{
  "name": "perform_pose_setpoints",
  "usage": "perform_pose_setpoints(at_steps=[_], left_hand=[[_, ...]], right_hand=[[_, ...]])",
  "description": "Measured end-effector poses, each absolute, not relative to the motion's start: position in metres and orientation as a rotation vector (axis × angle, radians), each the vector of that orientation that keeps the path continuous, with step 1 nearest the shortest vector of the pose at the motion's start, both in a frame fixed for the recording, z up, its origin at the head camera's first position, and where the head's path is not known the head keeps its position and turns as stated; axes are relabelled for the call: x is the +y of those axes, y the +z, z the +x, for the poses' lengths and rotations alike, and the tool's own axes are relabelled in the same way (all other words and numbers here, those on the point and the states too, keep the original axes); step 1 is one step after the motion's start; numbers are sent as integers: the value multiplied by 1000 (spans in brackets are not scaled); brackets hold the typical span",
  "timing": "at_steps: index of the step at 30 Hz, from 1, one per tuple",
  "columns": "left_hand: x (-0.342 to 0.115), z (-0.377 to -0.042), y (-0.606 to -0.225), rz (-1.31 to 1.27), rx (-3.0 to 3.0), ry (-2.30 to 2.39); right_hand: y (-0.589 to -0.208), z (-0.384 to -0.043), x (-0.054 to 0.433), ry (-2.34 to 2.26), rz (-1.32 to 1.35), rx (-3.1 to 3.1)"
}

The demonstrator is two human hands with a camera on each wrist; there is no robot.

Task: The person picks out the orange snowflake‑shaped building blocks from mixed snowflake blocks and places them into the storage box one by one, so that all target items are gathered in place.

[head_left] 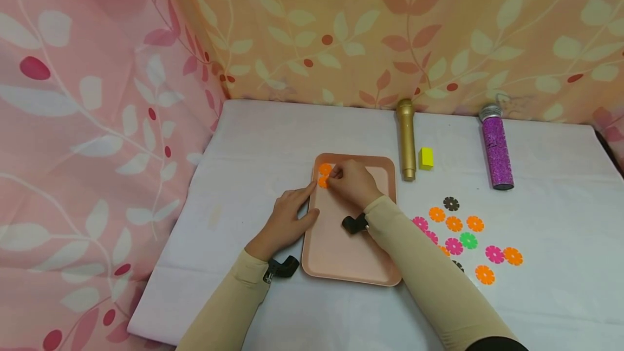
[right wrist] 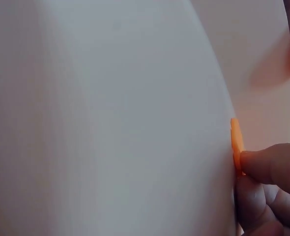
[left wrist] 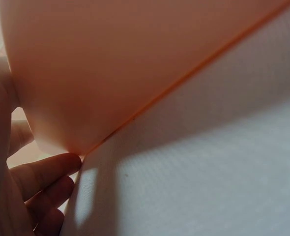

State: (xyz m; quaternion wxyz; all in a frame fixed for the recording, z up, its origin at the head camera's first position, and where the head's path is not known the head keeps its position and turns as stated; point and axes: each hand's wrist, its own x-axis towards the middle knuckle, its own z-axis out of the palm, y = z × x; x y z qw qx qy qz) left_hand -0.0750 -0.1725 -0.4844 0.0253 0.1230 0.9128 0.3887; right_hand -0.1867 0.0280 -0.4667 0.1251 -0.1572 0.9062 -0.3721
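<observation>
A shallow pink tray [head_left: 351,253] lies on the white-covered table. My right hand [head_left: 355,183] is over its far left part and pinches an orange notched disc [right wrist: 237,145] between thumb and finger. Another orange disc [head_left: 325,169] lies in the tray's far left corner, right by those fingertips. At the tray's left side my left hand [head_left: 287,215] rests with fingers extended, the index fingertip touching the rim and the thumb reaching over the edge. In the left wrist view, its fingers [left wrist: 51,172] lie against the tray's outer wall [left wrist: 110,73].
Right of the tray, several loose discs in orange, pink, green and black surround a green disc [head_left: 468,240]. Behind them are a gold microphone [head_left: 407,140], a yellow block [head_left: 426,158] and a glittery purple microphone [head_left: 497,150]. Patterned cloth [head_left: 302,31] hangs behind the table.
</observation>
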Motion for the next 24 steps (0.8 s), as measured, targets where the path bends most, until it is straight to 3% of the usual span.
perform_pose_setpoints(at_steps=[24], left_hand=[[-172,-75,-486,363,2822,1212]], right_hand=[[-452,-186,41,-1416,-453,2430]])
